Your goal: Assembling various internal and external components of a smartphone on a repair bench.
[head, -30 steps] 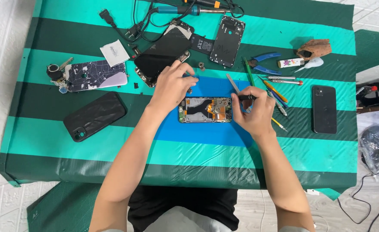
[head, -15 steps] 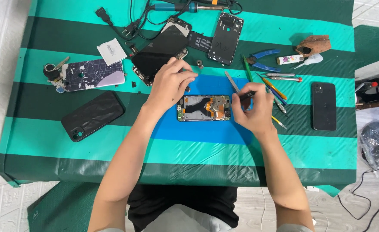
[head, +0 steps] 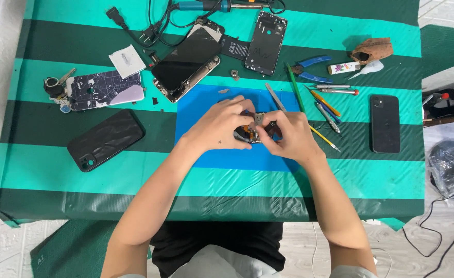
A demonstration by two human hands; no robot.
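Note:
An opened phone [head: 245, 136] lies on a blue mat [head: 201, 105] in the middle of the green striped table; my hands hide most of it. My left hand [head: 219, 123] curls over its left end and holds it, fingertips by a small metal part [head: 260, 119]. From the right, my right hand [head: 290, 138] closes in over the phone, pinched on a thin dark tool [head: 274, 125] whose tip is hidden. Both hands touch above the phone.
A black phone case [head: 106, 139] and a cracked phone back [head: 106, 90] lie left. A detached screen [head: 185, 62], a phone frame [head: 265, 36] and a soldering iron [head: 211, 6] lie behind. Blue pliers [head: 309, 69], screwdrivers [head: 330, 103] and a black phone [head: 385, 123] lie right.
Both hands have drawn together over the opened phone and now cover most of it. The view has shifted slightly.

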